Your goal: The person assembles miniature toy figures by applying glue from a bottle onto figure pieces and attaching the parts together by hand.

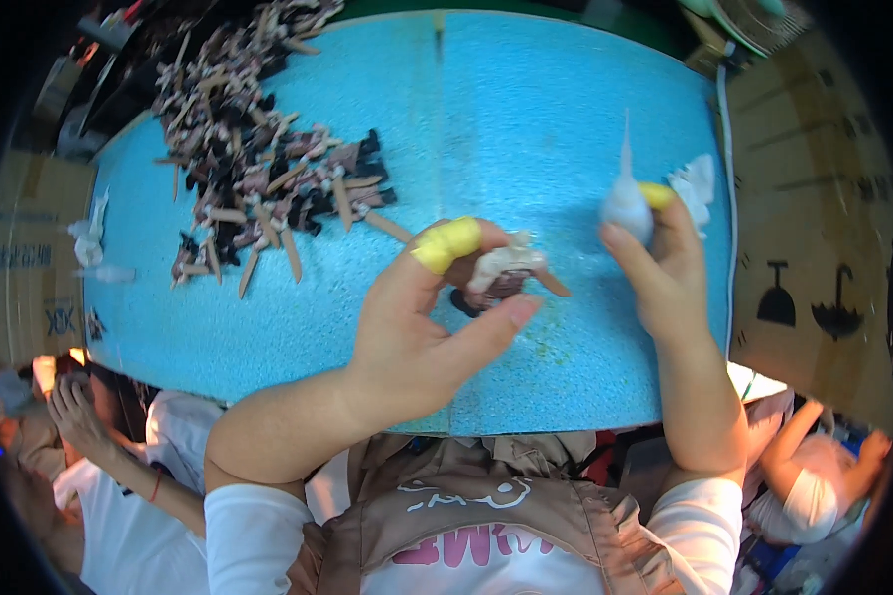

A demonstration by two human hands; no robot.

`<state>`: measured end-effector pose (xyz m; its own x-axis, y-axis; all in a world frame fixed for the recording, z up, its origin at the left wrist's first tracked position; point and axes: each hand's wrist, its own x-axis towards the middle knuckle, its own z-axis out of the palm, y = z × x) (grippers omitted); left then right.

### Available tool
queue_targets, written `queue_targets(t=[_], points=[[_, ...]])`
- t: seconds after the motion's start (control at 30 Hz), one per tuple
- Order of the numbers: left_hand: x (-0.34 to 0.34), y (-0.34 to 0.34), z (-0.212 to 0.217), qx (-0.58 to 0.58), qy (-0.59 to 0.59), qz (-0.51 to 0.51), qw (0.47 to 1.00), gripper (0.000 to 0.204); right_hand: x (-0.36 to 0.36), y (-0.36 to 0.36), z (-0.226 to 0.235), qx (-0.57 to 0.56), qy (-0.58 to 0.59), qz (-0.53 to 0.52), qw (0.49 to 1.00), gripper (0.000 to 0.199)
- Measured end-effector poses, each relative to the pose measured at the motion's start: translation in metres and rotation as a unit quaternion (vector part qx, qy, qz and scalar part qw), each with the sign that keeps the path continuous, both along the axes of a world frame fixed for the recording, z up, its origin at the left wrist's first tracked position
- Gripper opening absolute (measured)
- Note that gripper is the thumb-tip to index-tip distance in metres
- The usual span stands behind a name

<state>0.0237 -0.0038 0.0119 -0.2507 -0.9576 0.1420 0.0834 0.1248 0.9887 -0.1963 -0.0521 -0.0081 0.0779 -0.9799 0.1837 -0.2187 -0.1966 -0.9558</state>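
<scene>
My left hand [417, 327], with yellow tape round a finger, pinches a small painted figurine [506, 278] between thumb and fingers. Its white top and brownish-pink body show, with a dark foot at one side and a tan flat part sticking out to the right; the rest lies behind my fingers. In my right hand [665, 258], also taped yellow on one finger, is a translucent squeeze bottle [627, 203] with a long thin nozzle pointing up. The bottle is apart from the figurine, to its right.
Many similar figurines [258, 169] lie heaped at the far left of the blue tabletop [526, 109]. Crumpled white tissue [697, 188] is near the right edge; another white scrap [89, 233] is at the left. Cardboard boxes [814, 228] flank the table. Other people sit at both sides.
</scene>
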Motion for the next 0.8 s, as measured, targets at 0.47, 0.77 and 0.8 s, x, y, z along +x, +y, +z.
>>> queue_targets(t=[0.47,0.77,0.8], points=[[-0.005,-0.005,-0.026,-0.021,-0.132,0.032,0.991,0.034,-0.035,0.062,0.045,-0.377,0.164,-0.144,0.9,0.042],[-0.011,-0.018,-0.031,0.001,-0.07,0.017,0.997,0.032,-0.205,0.09,-0.005,-0.283,0.273,-0.489,0.778,0.018],[-0.012,-0.018,-0.031,-0.002,-0.073,0.017,0.997,0.032,-0.213,0.085,-0.007,-0.207,0.293,-0.504,0.786,0.019]])
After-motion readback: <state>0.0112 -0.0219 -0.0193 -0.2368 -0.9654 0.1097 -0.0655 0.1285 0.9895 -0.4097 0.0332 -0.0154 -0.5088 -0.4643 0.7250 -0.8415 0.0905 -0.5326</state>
